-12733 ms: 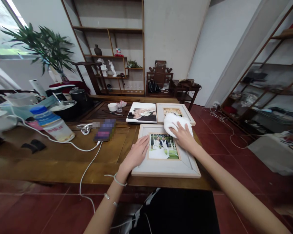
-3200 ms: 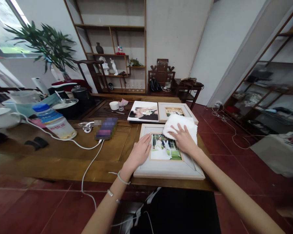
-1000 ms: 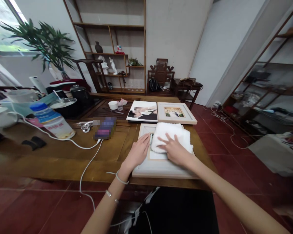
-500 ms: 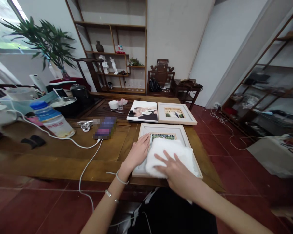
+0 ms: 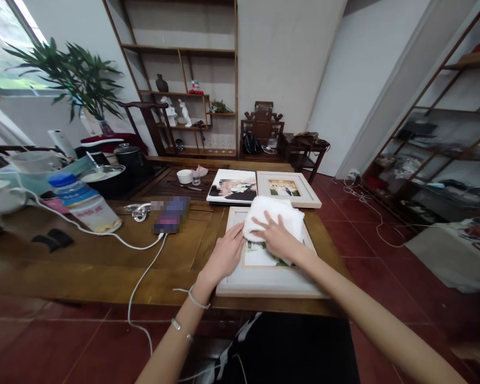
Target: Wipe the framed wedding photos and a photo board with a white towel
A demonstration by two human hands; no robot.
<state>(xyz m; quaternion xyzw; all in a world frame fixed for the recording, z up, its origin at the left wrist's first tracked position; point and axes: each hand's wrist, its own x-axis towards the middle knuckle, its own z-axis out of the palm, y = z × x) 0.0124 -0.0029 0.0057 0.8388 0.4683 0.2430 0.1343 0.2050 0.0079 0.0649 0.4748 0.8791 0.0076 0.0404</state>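
A white picture frame (image 5: 264,280) with a wedding photo lies flat at the near edge of the wooden table (image 5: 104,250). My left hand (image 5: 224,256) rests flat on the frame's left border, fingers stretched out. My right hand (image 5: 278,237) presses flat, fingers spread, on a folded white cloth (image 5: 274,216) that covers the upper part of the photo. Beyond it lie a second framed photo (image 5: 288,189) and an unframed print (image 5: 232,186).
A phone (image 5: 171,214) on a white charging cable (image 5: 140,277) lies left of the frame. Further left stand a plastic bottle (image 5: 86,205), pots and containers. A plant (image 5: 74,74), shelves and a chair stand behind. Red tiled floor with cables lies to the right.
Half a second ago my right hand and the cloth were at the frame's near edge; now they have slid away from me to its upper part. My left hand has stayed put.
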